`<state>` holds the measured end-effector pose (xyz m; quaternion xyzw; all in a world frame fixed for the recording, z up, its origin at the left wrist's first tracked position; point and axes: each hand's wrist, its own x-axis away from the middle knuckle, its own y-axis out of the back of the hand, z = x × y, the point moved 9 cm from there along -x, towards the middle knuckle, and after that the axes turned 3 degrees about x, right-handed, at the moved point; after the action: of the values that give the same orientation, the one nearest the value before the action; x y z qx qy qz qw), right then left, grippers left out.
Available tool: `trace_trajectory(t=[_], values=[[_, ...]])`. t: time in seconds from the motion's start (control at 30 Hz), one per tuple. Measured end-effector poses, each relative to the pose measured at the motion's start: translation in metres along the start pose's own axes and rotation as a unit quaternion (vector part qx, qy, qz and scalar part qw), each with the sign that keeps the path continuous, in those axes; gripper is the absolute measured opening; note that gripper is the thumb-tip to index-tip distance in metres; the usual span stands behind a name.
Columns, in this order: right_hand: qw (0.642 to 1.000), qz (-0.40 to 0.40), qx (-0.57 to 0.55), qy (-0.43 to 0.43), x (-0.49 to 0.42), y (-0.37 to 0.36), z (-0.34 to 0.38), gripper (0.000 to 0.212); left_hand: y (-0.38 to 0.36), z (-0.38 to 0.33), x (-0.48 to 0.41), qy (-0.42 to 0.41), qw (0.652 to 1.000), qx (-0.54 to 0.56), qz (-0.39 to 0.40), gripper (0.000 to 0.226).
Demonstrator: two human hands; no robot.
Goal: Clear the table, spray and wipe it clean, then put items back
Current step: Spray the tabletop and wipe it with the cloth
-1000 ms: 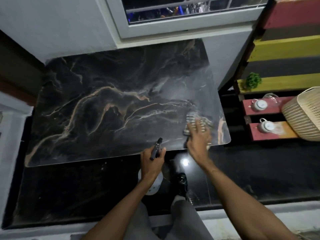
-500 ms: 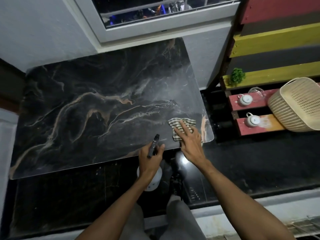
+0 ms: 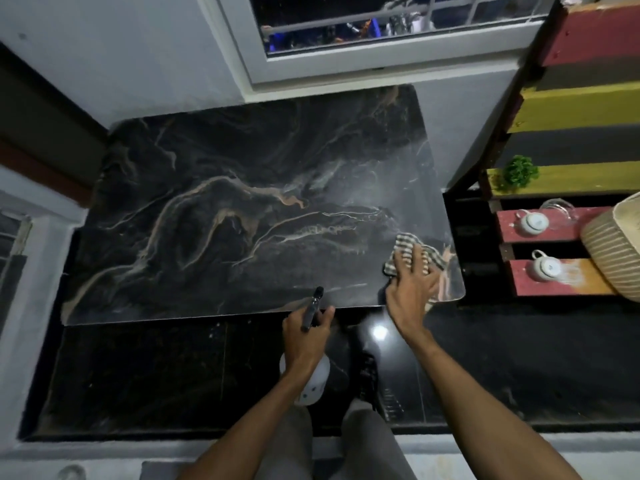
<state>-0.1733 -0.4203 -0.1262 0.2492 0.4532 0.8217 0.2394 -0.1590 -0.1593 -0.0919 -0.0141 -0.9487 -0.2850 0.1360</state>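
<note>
The dark marble table [image 3: 221, 216] fills the middle of the head view, its top bare apart from a striped cloth [image 3: 407, 245] near the front right corner. My right hand [image 3: 412, 285] lies flat on the cloth, fingers spread, pressing it onto the marble. My left hand [image 3: 304, 336] hovers just off the table's front edge, wrapped around a spray bottle [image 3: 313, 382] with a white body and a black nozzle that points at the table.
To the right stands a painted pallet shelf [image 3: 568, 178] with a small green plant [image 3: 520, 172], two white teapots [image 3: 535, 221] [image 3: 547, 266] and a cream woven basket [image 3: 616, 251]. A window [image 3: 381, 26] sits behind the table. Glossy black floor [image 3: 173, 375] lies below.
My right hand has slid the cloth back and forth along the table's front right corner. The left hand has kept the bottle by the front edge.
</note>
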Motion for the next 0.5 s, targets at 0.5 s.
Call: trace_trajectory(t=[0.5], values=[[0.906,0.172,0.093,0.375,0.039,-0.131,0.254,0.074,0.159,0.043,-0.105,0.044,0.988,0.117,-0.094,0.043]])
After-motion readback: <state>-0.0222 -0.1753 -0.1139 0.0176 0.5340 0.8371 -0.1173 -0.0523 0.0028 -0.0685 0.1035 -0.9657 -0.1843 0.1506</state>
